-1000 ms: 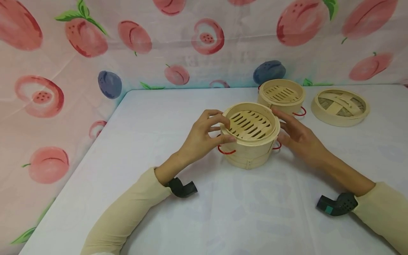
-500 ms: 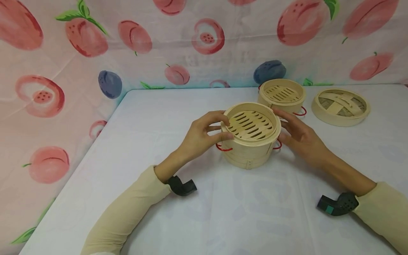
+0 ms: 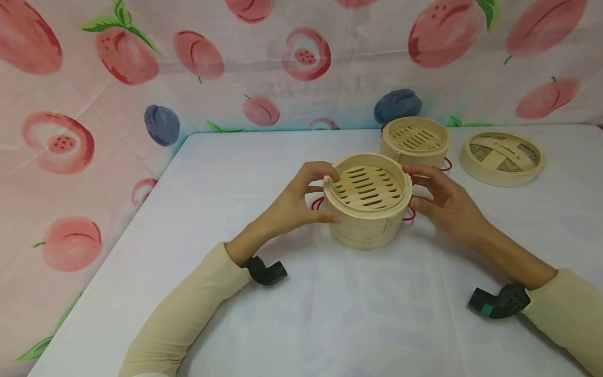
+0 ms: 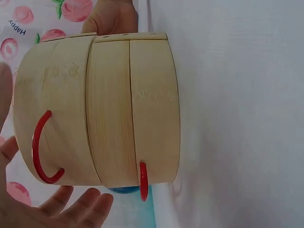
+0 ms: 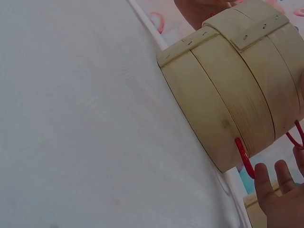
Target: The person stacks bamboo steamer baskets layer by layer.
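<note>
Two round bamboo steamer baskets stand stacked on the white table, the upper basket (image 3: 365, 222) on the lower basket (image 3: 350, 238). A slotted base shows inside the upper one. My left hand (image 3: 289, 207) holds its left side, with the index finger over the rim and the thumb against the front wall. On the other side, my right hand (image 3: 447, 207) touches the upper basket with fingers and thumb bent about its wall. Each basket has red handles, such as the upper handle (image 4: 40, 147) and lower handle (image 4: 144, 183) in the left wrist view.
Behind the stack stands another bamboo steamer basket (image 3: 414, 139) with red handles. A woven bamboo lid (image 3: 504, 157) lies to its right. A fruit-patterned cloth (image 3: 226, 99) hangs behind and left of the white table (image 3: 367, 314).
The upper basket has turned clockwise as seen from above: its left red handle has swung backward and its seam has come round to the front. My left hand has shifted slightly with it.
</note>
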Motion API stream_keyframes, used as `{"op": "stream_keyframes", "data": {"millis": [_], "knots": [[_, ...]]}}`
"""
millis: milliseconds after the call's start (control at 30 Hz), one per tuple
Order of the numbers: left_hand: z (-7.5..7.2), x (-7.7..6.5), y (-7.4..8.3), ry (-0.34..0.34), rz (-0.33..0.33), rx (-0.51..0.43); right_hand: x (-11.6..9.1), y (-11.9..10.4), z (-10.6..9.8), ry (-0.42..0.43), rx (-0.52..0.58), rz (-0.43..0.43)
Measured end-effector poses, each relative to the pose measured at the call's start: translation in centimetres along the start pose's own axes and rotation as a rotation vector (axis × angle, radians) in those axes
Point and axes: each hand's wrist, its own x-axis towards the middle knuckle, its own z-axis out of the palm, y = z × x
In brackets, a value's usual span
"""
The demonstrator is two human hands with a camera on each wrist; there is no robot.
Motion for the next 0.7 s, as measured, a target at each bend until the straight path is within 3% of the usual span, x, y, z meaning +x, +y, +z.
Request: {"op": "stream_keyframes", "data": {"millis": [167, 500, 700], "knots": [[0.19, 0.06, -0.36, -0.026, 0.074, 0.088, 0.02, 0.0, -0.04, 0.009, 0.013, 0.003], [0.01, -0.11, -0.6, 0.01, 0.017, 0.099, 0.05, 0.06, -0.02, 0.036, 0.022, -0.038], [-0.12, -0.14, -0.77, 0.011, 0.042, 0.063, 0.0, 0.15, -0.03, 0.054, 0.027, -0.055]]}}
